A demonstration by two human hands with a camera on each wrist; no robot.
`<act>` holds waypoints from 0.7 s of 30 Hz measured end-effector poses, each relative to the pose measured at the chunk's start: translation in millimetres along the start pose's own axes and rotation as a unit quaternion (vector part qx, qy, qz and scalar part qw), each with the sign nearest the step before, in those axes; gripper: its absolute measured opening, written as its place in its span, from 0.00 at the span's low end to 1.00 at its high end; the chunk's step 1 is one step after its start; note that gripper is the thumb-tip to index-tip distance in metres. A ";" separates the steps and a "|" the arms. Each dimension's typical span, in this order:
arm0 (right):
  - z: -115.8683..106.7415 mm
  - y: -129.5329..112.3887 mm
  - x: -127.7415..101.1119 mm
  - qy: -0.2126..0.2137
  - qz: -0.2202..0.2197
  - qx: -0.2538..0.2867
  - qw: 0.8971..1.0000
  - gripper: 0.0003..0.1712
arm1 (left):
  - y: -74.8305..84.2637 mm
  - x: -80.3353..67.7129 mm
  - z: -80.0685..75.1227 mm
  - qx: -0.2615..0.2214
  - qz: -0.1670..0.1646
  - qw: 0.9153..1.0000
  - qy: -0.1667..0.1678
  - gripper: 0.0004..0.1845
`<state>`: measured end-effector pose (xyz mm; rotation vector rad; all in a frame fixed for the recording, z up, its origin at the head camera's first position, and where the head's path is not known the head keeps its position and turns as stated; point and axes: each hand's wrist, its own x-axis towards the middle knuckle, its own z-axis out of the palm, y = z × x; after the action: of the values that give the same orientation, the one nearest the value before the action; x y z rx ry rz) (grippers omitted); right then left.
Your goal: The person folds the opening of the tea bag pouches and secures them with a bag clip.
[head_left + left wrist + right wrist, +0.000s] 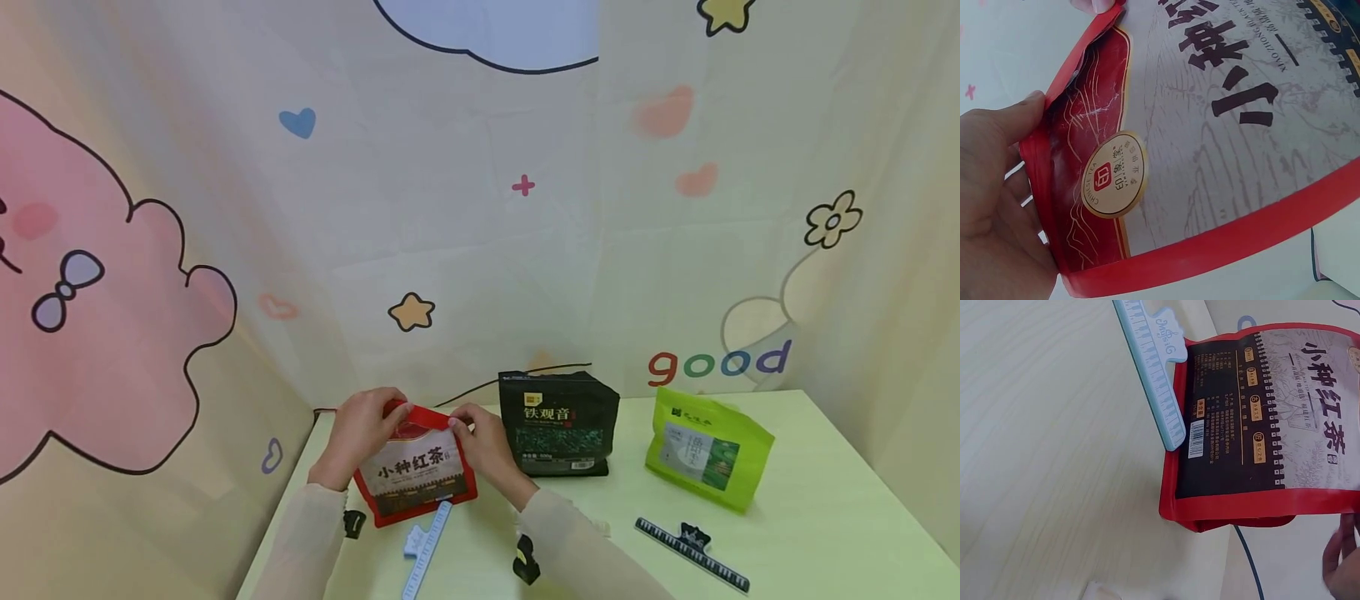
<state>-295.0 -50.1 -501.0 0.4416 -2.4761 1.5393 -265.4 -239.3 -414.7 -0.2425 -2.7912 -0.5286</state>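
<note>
We see the red tea bag at the left part of the table, its printed front facing us and its red top strip held between two hands. The grip at both ends probably keeps that strip stretched and flat, since a soft pouch would sag if we held it at one point. The strip looks folded toward the front; we cannot tell whether the mouth beneath is sealed.

The left hand pinches the top at its left end, thumb on the front and fingers behind. The right hand pinches the strip's other end between thumb and fingers.

Just in front, we find a pale blue clip, one end meeting the bag's lower edge in our view; whether they touch we cannot say. It seems laid there for easy reach. Beside the right hand a black tea bag stands upright, and farther right a green bag leans back. A black clip lies in front of that green one.
</note>
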 end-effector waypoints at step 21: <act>-5.1 -10.0 2.8 -0.057 -0.051 0.035 0.996 0.14 | 5.5 -3.2 -4.0 0.011 0.048 0.999 0.005 0.08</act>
<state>-294.1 -50.0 -489.5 0.6742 -2.4456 1.6073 -260.2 -236.1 -410.3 -0.3671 -2.7585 -0.4737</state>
